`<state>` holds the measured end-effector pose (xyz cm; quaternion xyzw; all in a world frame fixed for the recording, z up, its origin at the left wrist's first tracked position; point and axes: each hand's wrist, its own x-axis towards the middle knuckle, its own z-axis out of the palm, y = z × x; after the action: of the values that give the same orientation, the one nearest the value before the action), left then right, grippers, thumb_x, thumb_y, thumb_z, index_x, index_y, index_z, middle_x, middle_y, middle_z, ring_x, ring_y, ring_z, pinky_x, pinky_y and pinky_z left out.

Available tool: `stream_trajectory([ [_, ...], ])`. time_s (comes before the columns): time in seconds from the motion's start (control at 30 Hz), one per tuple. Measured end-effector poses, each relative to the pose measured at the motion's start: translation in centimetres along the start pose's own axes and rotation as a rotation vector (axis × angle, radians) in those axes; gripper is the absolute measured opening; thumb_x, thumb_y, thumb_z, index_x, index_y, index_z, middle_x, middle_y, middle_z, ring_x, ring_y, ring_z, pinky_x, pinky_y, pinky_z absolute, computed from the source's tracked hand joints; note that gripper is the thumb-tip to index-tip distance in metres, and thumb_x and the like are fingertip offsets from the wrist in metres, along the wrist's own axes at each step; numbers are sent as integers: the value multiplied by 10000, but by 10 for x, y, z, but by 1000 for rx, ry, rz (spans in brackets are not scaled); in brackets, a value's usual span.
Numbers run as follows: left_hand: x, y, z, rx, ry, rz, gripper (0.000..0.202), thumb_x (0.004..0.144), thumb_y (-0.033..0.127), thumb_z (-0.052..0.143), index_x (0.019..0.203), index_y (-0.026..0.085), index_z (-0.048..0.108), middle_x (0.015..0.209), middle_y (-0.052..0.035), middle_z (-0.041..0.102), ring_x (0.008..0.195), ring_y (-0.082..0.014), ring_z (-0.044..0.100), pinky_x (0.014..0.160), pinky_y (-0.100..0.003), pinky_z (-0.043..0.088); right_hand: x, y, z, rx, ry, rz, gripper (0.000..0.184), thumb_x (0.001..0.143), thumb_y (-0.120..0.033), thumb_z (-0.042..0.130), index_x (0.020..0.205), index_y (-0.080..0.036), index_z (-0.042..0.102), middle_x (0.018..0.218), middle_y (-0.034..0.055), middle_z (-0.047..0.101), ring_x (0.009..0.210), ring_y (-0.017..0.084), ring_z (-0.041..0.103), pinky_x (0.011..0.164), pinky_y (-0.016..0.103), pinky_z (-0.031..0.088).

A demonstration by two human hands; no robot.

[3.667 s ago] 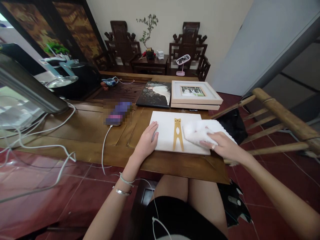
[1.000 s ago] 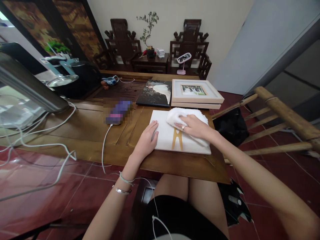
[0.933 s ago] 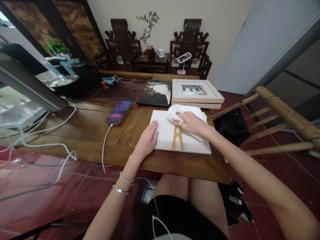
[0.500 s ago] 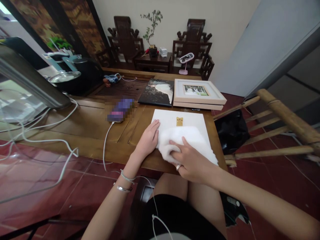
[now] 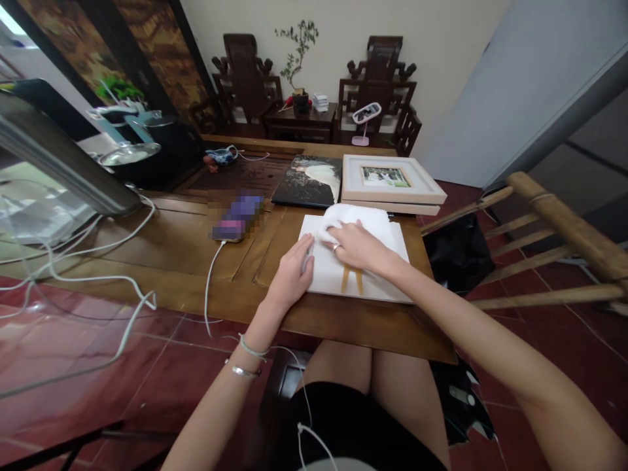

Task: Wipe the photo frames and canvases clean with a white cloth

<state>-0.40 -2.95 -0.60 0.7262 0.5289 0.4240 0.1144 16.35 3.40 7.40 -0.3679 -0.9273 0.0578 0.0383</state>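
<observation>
A flat white panel (image 5: 324, 276), perhaps an album cover, lies near the table's front edge. My right hand (image 5: 360, 247) is closed on a bunched white cloth (image 5: 370, 216) and presses it onto the panel's far half. The front edge of the cloth is rolled up around the fingers. Below the hand, two legs of a gold-coloured figure (image 5: 360, 282) show on the panel; its upper part is hidden by the hand and cloth. With fingers stretched out, my left hand (image 5: 292, 271) rests flat along the panel's left edge.
Behind the panel lie a dark photo album (image 5: 307, 186) and a stacked cream picture frame (image 5: 417, 190). A phone (image 5: 239, 217) with a white cable sits to the left. Further left are tangled cables and a kettle-like pot (image 5: 130, 154). A wooden chair (image 5: 549, 229) stands right.
My right hand has slid the white cloth away from me, from the panel's near half to its far edge. The figure's top is now covered and its legs show. My left hand stays put.
</observation>
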Motion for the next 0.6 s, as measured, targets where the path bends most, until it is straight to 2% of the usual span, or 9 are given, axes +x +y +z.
stream_trajectory([
  [0.1, 0, 7, -7, -142, 106, -126, 420, 973, 306, 329, 1287, 117, 533, 1339, -140, 563, 1264, -229, 508, 1099, -424, 374, -6, -22, 11, 18, -14, -126, 298, 801, -77, 435, 1035, -128, 614, 1127, 175, 633, 1252, 330, 437, 1007, 585, 286],
  [0.17, 0, 9, -11, -232, 173, -202, 463, 999, 346, 240, 1305, 141, 520, 1364, -117, 545, 1277, -210, 494, 1106, -419, 361, -19, -36, 14, 38, -40, -251, 282, 777, -76, 457, 1000, -129, 622, 1138, 178, 631, 1302, 320, 390, 1036, 595, 256],
  [0.27, 0, 8, -11, -248, 211, -208, 494, 1005, 373, 201, 1306, 146, 519, 1415, -117, 493, 1316, -202, 449, 1126, -418, 326, -44, -49, 8, 85, -89, -416, 230, 756, -93, 479, 921, -151, 629, 1092, 151, 653, 1251, 292, 452, 1061, 561, 256],
  [0.33, 0, 7, -8, -184, 181, -151, 479, 1001, 370, 231, 1296, 135, 525, 1427, -130, 475, 1330, -209, 431, 1133, -427, 315, -58, -49, -1, 117, -128, -465, 183, 736, -99, 489, 839, -179, 618, 991, 103, 678, 1100, 266, 555, 1035, 496, 313],
  [0.43, -1, 7, -3, -55, 76, -57, 445, 988, 334, 289, 1301, 111, 513, 1416, -153, 481, 1334, -227, 426, 1129, -448, 324, -69, -39, -15, 88, -185, -381, 151, 721, -103, 486, 775, -200, 588, 801, 55, 668, 825, 229, 605, 832, 379, 429],
  [0.5, -1, 6, 0, 23, 12, -27, 428, 981, 300, 309, 1299, 95, 510, 1407, -167, 487, 1331, -240, 429, 1120, -460, 338, -68, -27, -22, 31, -204, -272, 151, 757, -130, 472, 811, -199, 595, 763, 65, 652, 756, 228, 594, 681, 329, 413],
  [0.6, -1, 4, 3, 114, -52, -10, 399, 972, 254, 331, 1278, 85, 523, 1381, -182, 510, 1316, -257, 450, 1100, -471, 367, -52, -6, -28, -41, -145, -94, 213, 862, -234, 419, 922, -183, 617, 811, 103, 656, 713, 234, 583, 588, 310, 345],
])
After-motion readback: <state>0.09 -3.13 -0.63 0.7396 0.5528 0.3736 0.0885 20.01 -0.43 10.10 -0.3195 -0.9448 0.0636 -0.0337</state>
